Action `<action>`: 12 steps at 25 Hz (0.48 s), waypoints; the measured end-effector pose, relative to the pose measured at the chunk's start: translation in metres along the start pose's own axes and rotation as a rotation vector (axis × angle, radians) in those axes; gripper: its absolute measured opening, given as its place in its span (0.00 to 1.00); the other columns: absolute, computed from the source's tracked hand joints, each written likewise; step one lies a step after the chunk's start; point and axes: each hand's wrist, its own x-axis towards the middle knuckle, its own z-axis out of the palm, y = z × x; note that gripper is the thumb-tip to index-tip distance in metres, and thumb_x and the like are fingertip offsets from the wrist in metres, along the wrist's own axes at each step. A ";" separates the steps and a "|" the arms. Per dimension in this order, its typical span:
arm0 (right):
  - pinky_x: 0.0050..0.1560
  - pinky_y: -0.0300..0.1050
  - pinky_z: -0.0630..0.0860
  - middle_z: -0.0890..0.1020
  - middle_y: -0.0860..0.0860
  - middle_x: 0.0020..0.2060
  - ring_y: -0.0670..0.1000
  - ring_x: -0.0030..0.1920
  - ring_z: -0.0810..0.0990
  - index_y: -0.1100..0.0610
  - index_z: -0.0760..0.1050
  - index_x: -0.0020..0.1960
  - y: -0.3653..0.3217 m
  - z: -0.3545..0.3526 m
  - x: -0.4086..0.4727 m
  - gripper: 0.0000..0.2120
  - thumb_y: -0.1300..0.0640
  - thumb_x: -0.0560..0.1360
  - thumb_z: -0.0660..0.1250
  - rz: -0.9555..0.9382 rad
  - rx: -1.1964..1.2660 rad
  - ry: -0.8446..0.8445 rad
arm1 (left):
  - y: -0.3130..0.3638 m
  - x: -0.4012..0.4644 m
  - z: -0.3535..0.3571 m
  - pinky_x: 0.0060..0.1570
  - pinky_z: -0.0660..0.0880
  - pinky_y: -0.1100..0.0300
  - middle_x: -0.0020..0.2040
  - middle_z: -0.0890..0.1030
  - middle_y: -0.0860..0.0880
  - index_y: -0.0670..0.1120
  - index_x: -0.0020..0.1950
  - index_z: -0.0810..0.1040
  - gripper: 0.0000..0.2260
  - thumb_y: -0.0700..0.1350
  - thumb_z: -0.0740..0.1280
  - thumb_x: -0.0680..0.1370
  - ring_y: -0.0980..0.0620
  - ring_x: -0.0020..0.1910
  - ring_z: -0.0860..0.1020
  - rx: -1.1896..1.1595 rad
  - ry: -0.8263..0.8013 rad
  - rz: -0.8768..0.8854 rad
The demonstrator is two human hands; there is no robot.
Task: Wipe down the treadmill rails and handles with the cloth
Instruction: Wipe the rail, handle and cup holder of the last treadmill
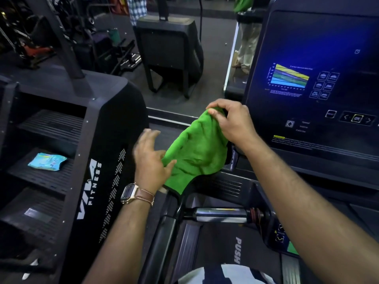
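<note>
The right hand [231,124] pinched the green cloth [196,148]; the left hand [149,158], fingers spread, touched it. Likely regathering it before wiping the handle [221,215].

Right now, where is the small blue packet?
In the head view, the blue packet lies far left on a step of the stair machine, left of the left hand.

right hand [231,124] pinching green cloth [196,152], treadmill handle [220,215]
</note>
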 end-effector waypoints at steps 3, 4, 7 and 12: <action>0.55 0.40 0.76 0.85 0.42 0.42 0.41 0.46 0.81 0.52 0.83 0.49 0.000 0.003 0.008 0.04 0.55 0.76 0.70 -0.004 0.016 0.059 | 0.023 -0.003 -0.001 0.39 0.80 0.52 0.75 0.59 0.46 0.56 0.66 0.70 0.31 0.35 0.73 0.68 0.46 0.40 0.80 -0.111 -0.225 0.302; 0.55 0.42 0.76 0.85 0.42 0.42 0.41 0.46 0.81 0.52 0.83 0.48 0.001 0.003 0.008 0.04 0.55 0.76 0.69 -0.003 0.024 0.075 | 0.029 -0.004 0.002 0.35 0.79 0.52 0.76 0.56 0.47 0.62 0.69 0.67 0.34 0.34 0.68 0.70 0.45 0.36 0.79 -0.015 -0.287 0.315; 0.51 0.48 0.78 0.85 0.44 0.41 0.43 0.43 0.82 0.53 0.83 0.47 0.001 0.000 -0.009 0.04 0.55 0.76 0.70 -0.006 0.081 0.195 | 0.033 0.003 0.016 0.52 0.78 0.46 0.70 0.70 0.47 0.62 0.69 0.72 0.27 0.39 0.63 0.74 0.38 0.52 0.80 0.156 -0.350 0.133; 0.31 0.47 0.77 0.78 0.46 0.28 0.45 0.27 0.76 0.53 0.81 0.47 -0.011 0.039 -0.121 0.07 0.50 0.72 0.73 -0.093 0.089 0.198 | 0.043 0.031 0.014 0.49 0.81 0.48 0.53 0.84 0.40 0.42 0.55 0.84 0.26 0.63 0.69 0.72 0.41 0.53 0.82 -1.362 -0.226 -0.818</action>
